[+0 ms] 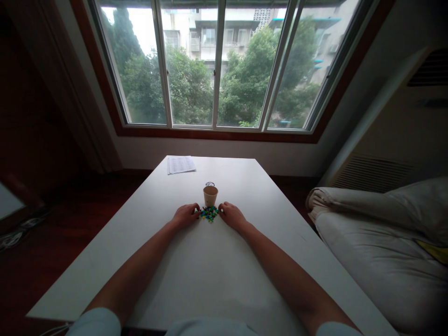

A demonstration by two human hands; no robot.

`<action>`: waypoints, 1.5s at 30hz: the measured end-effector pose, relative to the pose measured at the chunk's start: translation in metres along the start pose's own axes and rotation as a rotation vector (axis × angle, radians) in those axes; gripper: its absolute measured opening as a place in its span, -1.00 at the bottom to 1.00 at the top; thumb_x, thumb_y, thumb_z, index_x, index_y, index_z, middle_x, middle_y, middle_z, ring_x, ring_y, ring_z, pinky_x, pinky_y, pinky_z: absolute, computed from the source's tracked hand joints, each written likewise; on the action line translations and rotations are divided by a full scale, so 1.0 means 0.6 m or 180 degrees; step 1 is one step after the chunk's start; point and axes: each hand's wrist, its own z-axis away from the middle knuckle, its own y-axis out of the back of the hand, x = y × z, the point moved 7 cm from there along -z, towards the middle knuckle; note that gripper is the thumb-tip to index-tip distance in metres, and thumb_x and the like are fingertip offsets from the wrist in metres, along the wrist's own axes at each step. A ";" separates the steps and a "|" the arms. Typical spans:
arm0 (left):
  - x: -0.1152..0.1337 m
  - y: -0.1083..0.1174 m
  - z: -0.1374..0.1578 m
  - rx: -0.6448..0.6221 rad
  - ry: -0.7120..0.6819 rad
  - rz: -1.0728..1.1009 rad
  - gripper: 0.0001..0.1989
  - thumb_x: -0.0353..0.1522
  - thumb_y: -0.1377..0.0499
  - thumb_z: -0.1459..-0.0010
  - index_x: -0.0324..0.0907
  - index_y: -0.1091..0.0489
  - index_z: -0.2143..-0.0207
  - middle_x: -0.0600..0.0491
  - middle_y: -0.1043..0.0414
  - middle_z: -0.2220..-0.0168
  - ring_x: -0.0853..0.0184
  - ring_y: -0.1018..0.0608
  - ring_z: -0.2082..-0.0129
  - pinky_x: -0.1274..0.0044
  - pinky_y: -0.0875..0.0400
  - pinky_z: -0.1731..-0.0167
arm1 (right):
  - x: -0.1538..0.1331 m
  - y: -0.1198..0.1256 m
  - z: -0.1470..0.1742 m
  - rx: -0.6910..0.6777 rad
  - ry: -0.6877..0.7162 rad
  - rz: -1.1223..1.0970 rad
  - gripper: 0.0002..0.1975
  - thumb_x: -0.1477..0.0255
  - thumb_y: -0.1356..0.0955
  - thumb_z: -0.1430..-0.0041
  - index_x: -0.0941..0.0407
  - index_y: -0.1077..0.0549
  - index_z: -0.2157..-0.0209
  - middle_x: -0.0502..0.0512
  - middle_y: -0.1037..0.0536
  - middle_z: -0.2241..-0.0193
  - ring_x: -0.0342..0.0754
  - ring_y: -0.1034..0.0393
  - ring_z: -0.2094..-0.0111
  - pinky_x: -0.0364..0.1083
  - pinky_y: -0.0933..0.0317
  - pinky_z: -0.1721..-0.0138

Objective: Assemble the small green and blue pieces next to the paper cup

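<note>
A small heap of green, blue, yellow and dark bead-like pieces point(209, 214) lies on the white table. Right behind it stands a brown paper cup point(210, 196), upright, its inside bottom hidden from me. My left hand point(185, 216) rests at the heap's left edge with fingers curled toward the thumb. On the opposite side my right hand point(232, 214) is bent in much the same way, its fingertips at the pieces. Anything pinched in either hand is too small to make out.
Behind the cup lies a thin ring-like item point(209, 184). Printed sheets point(181, 164) lie at the far left corner of the white table point(203, 275). A pale padded sofa point(378, 252) stands to the right, and a window is beyond the table.
</note>
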 end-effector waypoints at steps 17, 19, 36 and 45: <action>-0.005 -0.007 -0.004 0.0037 -0.0136 -0.0002 -0.69 -0.09 -0.07 -0.28 -0.01 -0.49 0.12 0.09 -0.51 0.33 0.34 -0.50 0.34 0.54 -0.20 0.37 | 0.007 0.000 -0.001 0.0194 0.0090 -0.0183 -0.78 0.42 -0.33 -0.32 0.07 -0.45 0.02 0.10 -0.46 0.10 -0.07 -0.36 0.09 -0.15 -0.14 0.08; -0.006 -0.008 -0.005 0.0047 -0.0133 0.0000 -0.69 -0.08 -0.07 -0.28 -0.01 -0.49 0.12 0.09 -0.51 0.34 0.33 -0.50 0.34 0.54 -0.20 0.37 | 0.008 0.000 -0.001 0.0181 0.0103 -0.0194 -0.73 0.41 -0.33 -0.32 0.06 -0.45 -0.03 0.11 -0.46 0.08 -0.07 -0.36 0.06 -0.15 -0.15 0.06; -0.003 -0.003 -0.003 0.0041 -0.0058 0.0028 -0.70 -0.09 -0.09 -0.27 -0.01 -0.49 0.11 0.08 -0.53 0.31 0.33 -0.51 0.31 0.55 -0.23 0.34 | -0.006 0.001 -0.002 0.0053 0.0243 -0.0127 -0.80 0.52 -0.29 -0.30 0.09 -0.54 0.14 0.11 -0.47 0.14 -0.07 -0.35 0.09 -0.17 -0.14 0.07; -0.003 -0.002 -0.002 0.0037 -0.0074 0.0048 -0.70 -0.10 -0.09 -0.27 -0.01 -0.50 0.11 0.08 -0.53 0.30 0.32 -0.51 0.32 0.54 -0.25 0.32 | -0.005 0.000 -0.003 0.0013 0.0250 -0.0133 -0.72 0.54 -0.28 -0.31 0.07 -0.55 0.05 0.14 -0.49 0.12 -0.06 -0.37 0.06 -0.15 -0.17 0.03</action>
